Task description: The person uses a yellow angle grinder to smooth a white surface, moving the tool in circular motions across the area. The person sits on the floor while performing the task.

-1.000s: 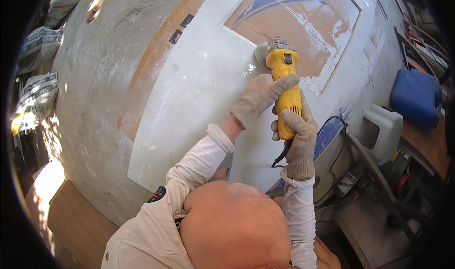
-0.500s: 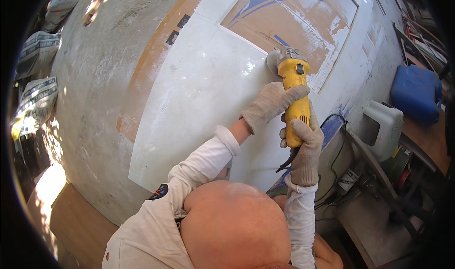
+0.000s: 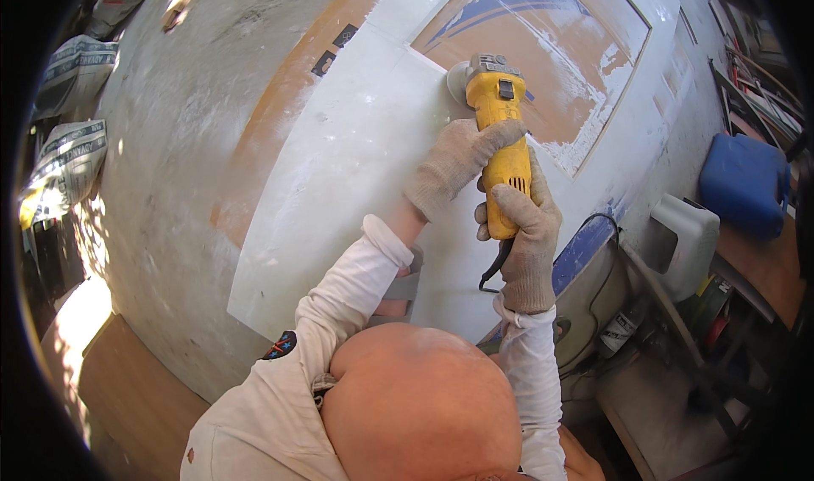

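Both my gloved hands grip a yellow angle grinder (image 3: 502, 163) over a white-coated flat panel (image 3: 305, 227). Near the tool's head my left hand (image 3: 451, 166) is wrapped round the body, thumb across it. Lower down, at the cord end, my right hand (image 3: 530, 235) closes round the rear of the body. The grinder's round disc (image 3: 459, 84) points left, by the lower left corner of a brown and blue recessed section (image 3: 543, 66) of the panel. Whether the disc touches the surface cannot be told.
At the right stand a blue jerrycan (image 3: 743, 184) and a whitish one (image 3: 688, 242), beside a black cord (image 3: 597, 316). Filled sacks (image 3: 75, 155) line the left edge of the concrete floor (image 3: 178, 142). A brown board (image 3: 140, 383) lies at the lower left.
The grinder and both my hands have moved left and slightly away from me across the panel. My grip looks the same.
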The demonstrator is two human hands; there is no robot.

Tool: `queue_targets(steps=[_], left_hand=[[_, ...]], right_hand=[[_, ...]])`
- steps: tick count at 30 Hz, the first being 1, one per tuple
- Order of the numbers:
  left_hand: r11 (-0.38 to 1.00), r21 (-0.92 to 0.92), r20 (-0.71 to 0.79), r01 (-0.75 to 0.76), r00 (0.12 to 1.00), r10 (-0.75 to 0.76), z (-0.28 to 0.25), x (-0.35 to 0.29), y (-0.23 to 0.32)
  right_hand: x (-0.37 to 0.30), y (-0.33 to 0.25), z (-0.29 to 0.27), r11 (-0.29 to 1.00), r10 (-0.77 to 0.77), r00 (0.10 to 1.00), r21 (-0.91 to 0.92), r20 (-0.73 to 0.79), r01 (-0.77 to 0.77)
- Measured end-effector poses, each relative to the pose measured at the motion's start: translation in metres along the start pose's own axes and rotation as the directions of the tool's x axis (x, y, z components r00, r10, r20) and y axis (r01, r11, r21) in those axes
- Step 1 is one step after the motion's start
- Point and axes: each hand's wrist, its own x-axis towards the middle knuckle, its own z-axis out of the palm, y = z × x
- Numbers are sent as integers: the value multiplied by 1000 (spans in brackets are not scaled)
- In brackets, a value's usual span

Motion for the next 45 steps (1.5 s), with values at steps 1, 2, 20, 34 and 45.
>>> queue_targets(steps=[1,2,20,34,45], left_hand=[[1000,-4,-13,-3,1000,2,-3,0,2],[1000,-12,-22,-1,1000,1,-5,0,3],[998,21,-28,53,998,-53,-3,0,-6],[999,-43,33,-29,999,30,29,-5,-19],[999,29,-5,-16,1000,16,-4,-1,5]], right_hand=[[2,0,2,1000,4,1000,-1,8,-4],[4,0,4,1000,7,1000,-2,14,-7],[4,4,-2,999,52,999,-2,12,-52],[-15,2,-20,999,36,997,-7,-62,-36],[2,5,5,999,-15,1000,51,23,14]])
